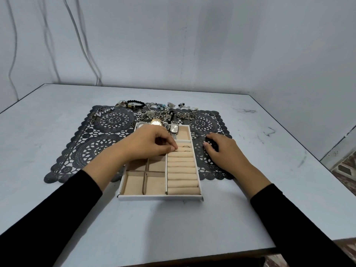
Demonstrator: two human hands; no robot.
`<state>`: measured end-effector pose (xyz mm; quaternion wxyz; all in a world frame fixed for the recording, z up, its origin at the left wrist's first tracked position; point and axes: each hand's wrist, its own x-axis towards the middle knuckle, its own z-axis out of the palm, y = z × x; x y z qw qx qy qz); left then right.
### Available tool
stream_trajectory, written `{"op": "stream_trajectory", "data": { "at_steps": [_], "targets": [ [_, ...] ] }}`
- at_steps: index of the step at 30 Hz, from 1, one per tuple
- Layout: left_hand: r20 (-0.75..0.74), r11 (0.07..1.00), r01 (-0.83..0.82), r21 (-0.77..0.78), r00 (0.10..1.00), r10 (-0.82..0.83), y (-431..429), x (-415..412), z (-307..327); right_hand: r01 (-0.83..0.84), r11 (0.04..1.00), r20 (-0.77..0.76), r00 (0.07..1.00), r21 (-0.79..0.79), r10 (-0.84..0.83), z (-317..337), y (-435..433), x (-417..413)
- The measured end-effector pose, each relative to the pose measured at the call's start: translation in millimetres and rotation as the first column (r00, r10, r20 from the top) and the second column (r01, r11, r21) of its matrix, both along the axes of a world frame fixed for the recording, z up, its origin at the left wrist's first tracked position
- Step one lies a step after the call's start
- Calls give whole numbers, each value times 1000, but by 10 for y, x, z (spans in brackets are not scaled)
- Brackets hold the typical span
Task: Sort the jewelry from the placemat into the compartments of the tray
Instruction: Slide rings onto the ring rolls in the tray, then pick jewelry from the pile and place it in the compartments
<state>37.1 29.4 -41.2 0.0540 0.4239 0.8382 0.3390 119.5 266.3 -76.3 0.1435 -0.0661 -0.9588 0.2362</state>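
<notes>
The white tray (160, 197) with beige lining sits on the near edge of the black lace placemat (92, 147), on a pale table (57, 218). Its right column holds ring rolls (182, 176); the near left holds four square compartments.

The left hand (148, 143) is over the tray, fingertips (173, 148) pinched together at the far ring rolls. It possibly holds a small ring, but the item is too small to confirm. A ring (185, 146) sits in the far rolls, just right of the fingertips.

The right hand (221, 149) rests palm down on the placemat right of the tray, fingers loosely spread, holding nothing.

Watches (174, 129) lie in the tray's far compartments. Unsorted jewelry (154, 110) is heaped along the placemat's far edge.
</notes>
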Motion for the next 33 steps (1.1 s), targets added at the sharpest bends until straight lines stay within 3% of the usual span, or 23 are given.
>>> {"op": "stream_trajectory", "data": {
  "at_steps": [7,14,26,33],
  "targets": [
    [105,993,-31,111,994,20,44,-50,22,21,998,-27,999,-51,-22,45,69,-59],
    [41,977,-99,187,995,93,384,-314,154,39,999,-33,999,-33,-40,72,244,-293],
    [-12,967,-86,-239,996,86,948,-1278,57,16,1000,-49,999,1,-16,70,478,-972],
    [-23,948,-4,-318,1000,-3,1033,-1548,-81,22,1000,-85,996,1,-21,23,540,-1303]
  ]
}}
